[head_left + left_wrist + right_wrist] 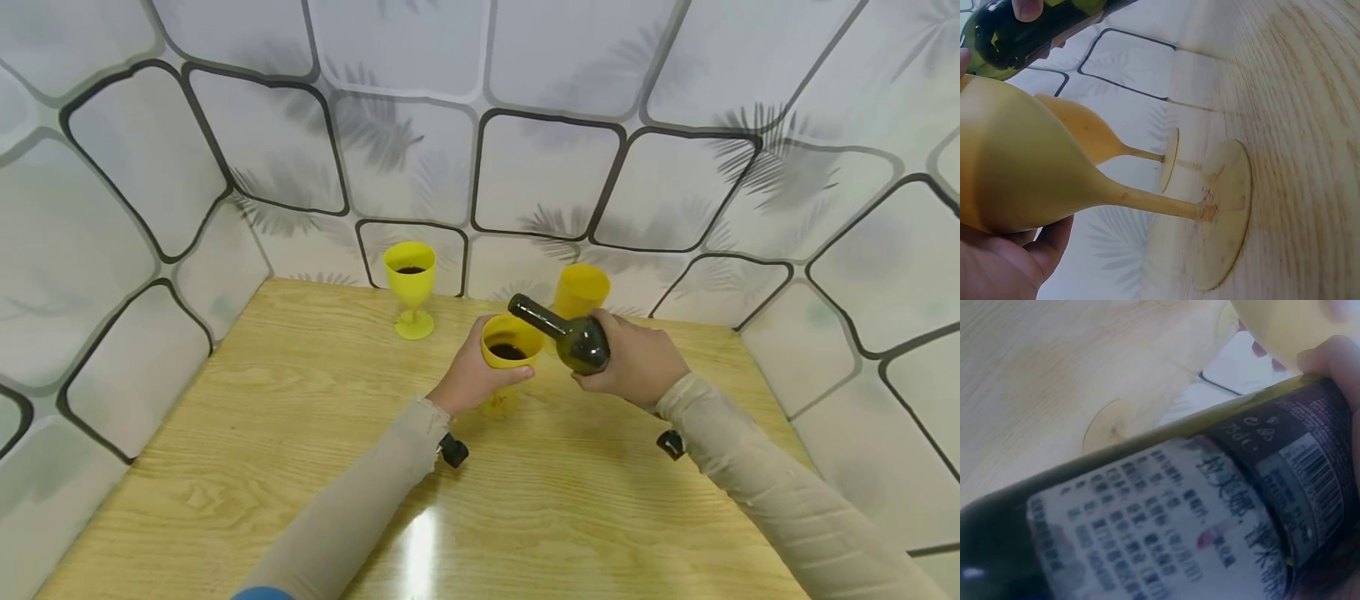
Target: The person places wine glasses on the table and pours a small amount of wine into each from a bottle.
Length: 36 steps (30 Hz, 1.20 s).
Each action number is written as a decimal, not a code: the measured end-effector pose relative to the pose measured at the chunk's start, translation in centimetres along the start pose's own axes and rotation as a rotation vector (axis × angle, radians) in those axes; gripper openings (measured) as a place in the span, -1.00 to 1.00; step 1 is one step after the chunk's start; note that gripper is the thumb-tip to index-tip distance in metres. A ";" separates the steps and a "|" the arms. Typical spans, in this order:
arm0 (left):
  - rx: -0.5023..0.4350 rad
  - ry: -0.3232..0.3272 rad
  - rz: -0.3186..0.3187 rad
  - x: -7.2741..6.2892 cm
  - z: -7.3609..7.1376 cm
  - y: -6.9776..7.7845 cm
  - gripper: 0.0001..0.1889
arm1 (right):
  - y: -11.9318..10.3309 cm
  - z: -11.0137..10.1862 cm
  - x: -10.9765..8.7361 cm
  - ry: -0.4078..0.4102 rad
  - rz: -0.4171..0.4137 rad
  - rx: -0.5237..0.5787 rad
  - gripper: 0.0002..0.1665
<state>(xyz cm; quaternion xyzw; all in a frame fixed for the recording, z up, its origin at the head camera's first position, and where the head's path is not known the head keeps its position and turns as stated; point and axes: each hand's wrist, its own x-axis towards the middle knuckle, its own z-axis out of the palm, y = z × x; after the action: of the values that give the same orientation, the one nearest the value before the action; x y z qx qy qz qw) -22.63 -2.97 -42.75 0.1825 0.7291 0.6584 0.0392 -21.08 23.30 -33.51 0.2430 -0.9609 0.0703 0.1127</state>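
Observation:
My left hand (472,373) grips the bowl of a yellow goblet (1035,156) from the side. Dark liquid (507,352) lies inside the bowl. In the left wrist view the goblet's stem leads to a round foot (1229,225) right at the wooden surface. My right hand (643,363) holds a dark green wine bottle (583,347) around its body, tilted with the neck pointing left. The bottle's mouth (517,303) overlaps the goblet's far rim in the head view. White and dark labels (1166,519) cover the bottle in the right wrist view.
A brighter yellow goblet (411,292) holding dark liquid stands toward the back left. Another orange-yellow goblet (583,288) is behind the bottle, partly hidden. Patterned walls (547,171) enclose the back and sides of the wooden table (247,433).

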 end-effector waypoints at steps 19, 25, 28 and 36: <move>0.001 0.044 0.014 2.5 -0.7 -0.6 -0.12 | 4.4 -0.5 -2.5 0.004 0.101 0.004 0.06; 0.018 0.103 0.021 4.1 -1.4 -1.0 -0.10 | 5.9 -0.7 -3.4 0.022 0.130 0.008 0.04; 0.018 0.132 0.016 5.0 -1.8 -0.9 -0.04 | 6.6 -0.9 -3.7 0.038 0.145 0.004 0.00; 0.060 0.169 -0.036 6.9 -2.9 -1.2 0.10 | 7.9 -1.1 -4.6 0.051 0.166 0.003 -0.02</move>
<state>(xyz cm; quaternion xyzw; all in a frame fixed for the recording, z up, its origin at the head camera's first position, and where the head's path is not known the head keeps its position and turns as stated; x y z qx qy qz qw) -30.13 -3.61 -42.24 0.1142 0.7523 0.6486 -0.0163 -20.78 32.45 -34.26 0.1610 -0.9744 0.0869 0.1307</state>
